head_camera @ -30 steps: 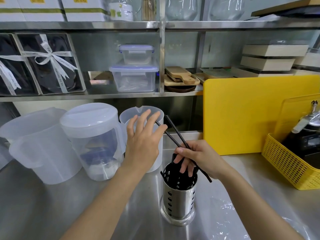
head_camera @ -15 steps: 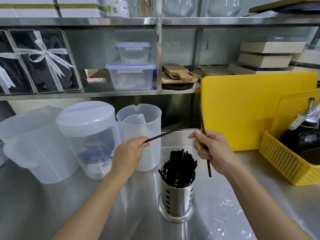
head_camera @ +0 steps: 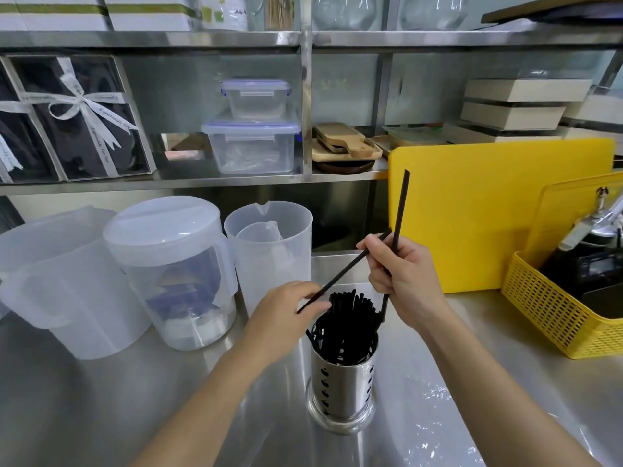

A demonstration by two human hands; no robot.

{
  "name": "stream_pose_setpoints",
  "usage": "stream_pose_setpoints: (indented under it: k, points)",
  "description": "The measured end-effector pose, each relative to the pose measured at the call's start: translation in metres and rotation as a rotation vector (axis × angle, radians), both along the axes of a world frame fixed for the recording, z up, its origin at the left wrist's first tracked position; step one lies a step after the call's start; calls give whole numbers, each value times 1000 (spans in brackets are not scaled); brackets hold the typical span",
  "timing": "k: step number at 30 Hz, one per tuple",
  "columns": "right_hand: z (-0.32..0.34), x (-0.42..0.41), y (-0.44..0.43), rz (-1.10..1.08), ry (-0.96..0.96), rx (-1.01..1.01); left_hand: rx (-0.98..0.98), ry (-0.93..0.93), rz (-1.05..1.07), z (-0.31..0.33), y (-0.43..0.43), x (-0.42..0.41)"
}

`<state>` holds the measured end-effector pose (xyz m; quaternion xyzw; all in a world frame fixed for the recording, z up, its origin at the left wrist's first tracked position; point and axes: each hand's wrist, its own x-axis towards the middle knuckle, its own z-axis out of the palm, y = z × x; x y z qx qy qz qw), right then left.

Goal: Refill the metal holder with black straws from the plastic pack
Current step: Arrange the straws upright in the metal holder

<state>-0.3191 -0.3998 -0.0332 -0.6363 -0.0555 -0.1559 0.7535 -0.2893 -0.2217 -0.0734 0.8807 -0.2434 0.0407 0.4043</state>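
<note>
Counter: stainless steel worktop [head_camera: 101, 399] fills the lower view, with steel shelving behind it.
Cutting board: big yellow slab [head_camera: 488, 214] stands upright against the back, right of centre.
Jugs: three translucent plastic jugs in a row on the left; the lidded one [head_camera: 168, 264] sits in the middle, the open one [head_camera: 269, 244] is nearest the hands and has a smaller cup inside.
Basket: yellow mesh basket [head_camera: 556, 318] at the right edge, dark equipment inside it.
Plastic pack: clear film [head_camera: 428, 416] lies crinkled on the counter, right of the holder; I cannot tell whether any straws are left in it.
Holder: perforated metal holder [head_camera: 342, 382] stands upright at centre, between the two forearms, and it is packed with black straws [head_camera: 347, 318] fanning above the rim.
Right hand: right hand [head_camera: 401, 278] is up above and right of the holder, fingers pinched around one near-vertical straw [head_camera: 401, 210] whose lower end dips to the holder's rim.
Left hand: left hand [head_camera: 286, 311] is just left of the holder, fingertips closed on the low end of a slanted straw [head_camera: 344, 274].
Crossing: the slanted straw's upper end reaches the right hand's fingertips, right beside the upright one.
</note>
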Motion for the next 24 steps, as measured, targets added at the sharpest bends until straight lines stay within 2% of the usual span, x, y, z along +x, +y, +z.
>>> stream_pose_setpoints:
  k: [3, 5, 10, 14, 17, 24]
  points:
    - [2, 0, 4, -38, -16, -83, -21, -120, -23, 8, -13, -5]
    - [2, -1, 7, -43, -33, -98, -66, -114, -38, 15, -21, -7]
    - [-1, 1, 6, -56, -63, 3, -289, 94, -15, 20, -34, -4]
    - [-12, 3, 2, -89, -62, 40, -290, 192, -9, 7, -34, -3]
    - [-25, 4, 3, -101, -27, -74, -241, 229, 8, -5, -33, -1]
    - [-48, 4, 7, -138, 56, -324, -286, 279, 7, -10, -27, 2]
